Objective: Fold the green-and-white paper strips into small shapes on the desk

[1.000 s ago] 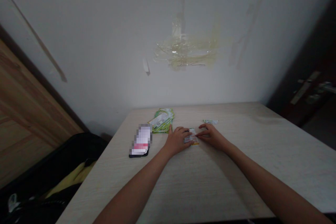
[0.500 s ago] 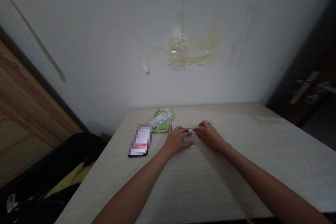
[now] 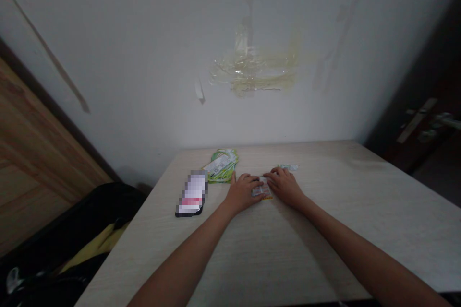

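Note:
A small printed packet [image 3: 263,189], white and reddish with a yellow lower edge, lies flat on the table between my hands. My left hand [image 3: 242,193] rests across its left side, fingers spread and thumb pointing away toward the green pile. On the other side, my right hand [image 3: 287,188] touches the packet's upper right edge with stretched fingers. Just beyond that hand lies a small white-and-green piece of wrapper [image 3: 291,167], partly covered by it. A pile of green and white packets [image 3: 220,165] sits behind my left hand.
A phone [image 3: 193,194] with a blurred-out screen lies left of my left hand. The pale wooden table [image 3: 230,259] meets a wall [image 3: 162,81] with peeling clear tape [image 3: 255,72]. Dark bags with a yellow item [image 3: 95,247] stand off the left edge; a door handle [image 3: 446,119] shows at right.
My right hand has shifted slightly to the left, its fingertips now further over the packet's top edge. The left hand and the packet stay about where they were.

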Demonstrator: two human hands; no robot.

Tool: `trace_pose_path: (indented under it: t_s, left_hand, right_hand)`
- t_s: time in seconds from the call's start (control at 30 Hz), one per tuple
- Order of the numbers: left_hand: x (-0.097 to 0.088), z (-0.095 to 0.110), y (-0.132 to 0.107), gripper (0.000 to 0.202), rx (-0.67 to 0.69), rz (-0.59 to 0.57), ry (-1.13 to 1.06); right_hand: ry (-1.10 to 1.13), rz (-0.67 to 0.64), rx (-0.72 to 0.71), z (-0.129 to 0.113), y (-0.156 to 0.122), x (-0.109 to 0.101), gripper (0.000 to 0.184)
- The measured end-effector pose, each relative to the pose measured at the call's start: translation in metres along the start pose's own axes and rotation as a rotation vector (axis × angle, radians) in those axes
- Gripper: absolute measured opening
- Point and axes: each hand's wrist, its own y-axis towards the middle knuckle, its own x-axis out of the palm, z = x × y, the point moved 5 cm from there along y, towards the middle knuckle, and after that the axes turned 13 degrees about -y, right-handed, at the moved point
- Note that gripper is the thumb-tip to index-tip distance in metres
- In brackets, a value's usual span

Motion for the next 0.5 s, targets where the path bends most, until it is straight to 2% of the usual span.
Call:
trace_pose_path:
  t_s: [0.27, 0.5]
  left_hand:
    - [-0.0015, 0.0026, -0.0008, 0.037, 0.011, 0.000, 0.001]
    - [-0.0007, 0.0017, -0.0008, 0.038, 0.015, 0.013, 0.003]
  right_hand:
    - [0.163, 0.014, -0.036, 0.0073, 0.0002, 0.0031, 0.022]
    - [0.193, 0.039, -0.007, 0.0078, 0.0047, 0.0017, 0.016]
